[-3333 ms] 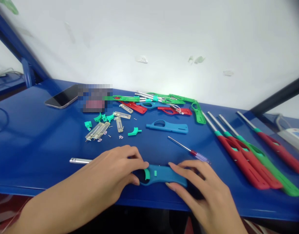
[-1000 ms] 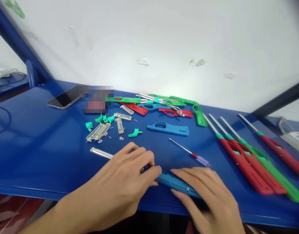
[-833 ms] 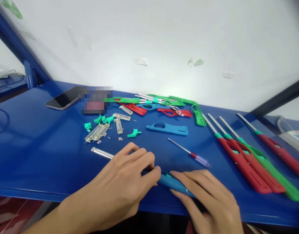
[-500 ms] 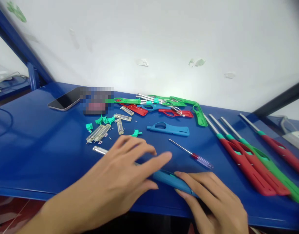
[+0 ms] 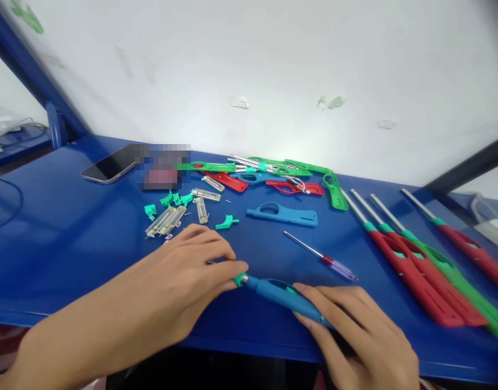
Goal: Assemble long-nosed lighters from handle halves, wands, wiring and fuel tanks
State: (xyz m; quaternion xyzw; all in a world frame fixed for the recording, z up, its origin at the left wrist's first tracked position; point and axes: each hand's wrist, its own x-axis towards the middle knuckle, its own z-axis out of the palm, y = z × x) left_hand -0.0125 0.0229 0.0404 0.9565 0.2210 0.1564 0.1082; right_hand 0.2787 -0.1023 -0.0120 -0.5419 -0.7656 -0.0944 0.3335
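My right hand (image 5: 360,325) is closed around the rear of a blue gas lighter (image 5: 283,298), low over the table's front. A bit of green trigger shows in its finger opening. Thumb and fingers of my left hand (image 5: 200,276) pinch the green collar (image 5: 239,279) at the lighter's front end. Between collar and blue body a short stretch of metal shows; my left hand hides most of the tube. Beyond the hands lie a loose blue handle half (image 5: 289,216) and a screwdriver (image 5: 320,255) with a clear purple handle. A loose green trigger (image 5: 227,222) lies past my left fingers.
Clear fuel tanks (image 5: 165,221) and more green triggers (image 5: 176,198) lie at the left. Handle shells and tubes (image 5: 269,172) are heaped along the wall. Several assembled lighters (image 5: 415,271) line the right side. A phone (image 5: 111,164) rests at the back left.
My left hand has shifted left and its fingers have closed on the collar, uncovering the lighter's front end. My right hand keeps its hold on the blue body.
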